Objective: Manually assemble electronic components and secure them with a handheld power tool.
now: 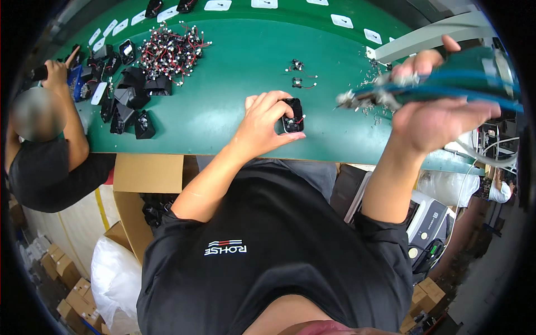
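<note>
My left hand [259,120] is closed around a small black plastic housing [297,106] near the table's front edge, fingertips reaching into it and thumb along its near side. Inside the housing sits a small part with a red wire and a white plug. My right hand [424,125] grips a long power screwdriver [379,94] with a metal tip and blue tubes, held above the table to the right; motion smears it. Beyond the housing lie two small wired motor-like parts, one nearer [297,82] and one farther [296,66].
Left of centre is a heap of wired parts [170,53], next to several black housings [131,92]. Loose screws [371,111] lie on the green table [240,61] under the tool. A white beam [430,39] stands behind. Another person [50,151] works at far left.
</note>
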`<act>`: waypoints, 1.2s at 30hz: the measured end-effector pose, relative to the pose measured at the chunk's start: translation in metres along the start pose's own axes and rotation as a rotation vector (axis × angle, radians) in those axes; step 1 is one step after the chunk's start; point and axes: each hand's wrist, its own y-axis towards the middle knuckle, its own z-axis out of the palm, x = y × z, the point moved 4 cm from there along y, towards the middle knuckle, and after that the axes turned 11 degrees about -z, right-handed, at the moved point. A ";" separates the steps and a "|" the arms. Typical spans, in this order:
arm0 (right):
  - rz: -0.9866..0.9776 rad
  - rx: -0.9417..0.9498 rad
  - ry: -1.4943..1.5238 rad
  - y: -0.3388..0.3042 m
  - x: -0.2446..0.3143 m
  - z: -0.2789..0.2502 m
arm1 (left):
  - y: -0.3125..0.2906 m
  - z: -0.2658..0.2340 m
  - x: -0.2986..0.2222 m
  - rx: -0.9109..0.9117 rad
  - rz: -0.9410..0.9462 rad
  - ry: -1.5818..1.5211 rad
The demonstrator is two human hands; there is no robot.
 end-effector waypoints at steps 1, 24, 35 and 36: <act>0.018 0.094 0.195 -0.014 -0.003 0.012 | -0.001 -0.002 0.001 -0.012 0.005 0.020; 0.116 0.029 0.492 -0.075 -0.027 0.051 | 0.000 -0.004 -0.003 0.032 -0.018 0.005; 0.112 -0.045 0.486 -0.082 -0.034 0.052 | 0.000 -0.004 -0.002 0.029 -0.022 0.004; 0.159 -0.049 0.538 -0.084 -0.037 0.052 | 0.001 -0.004 -0.003 0.029 -0.016 0.005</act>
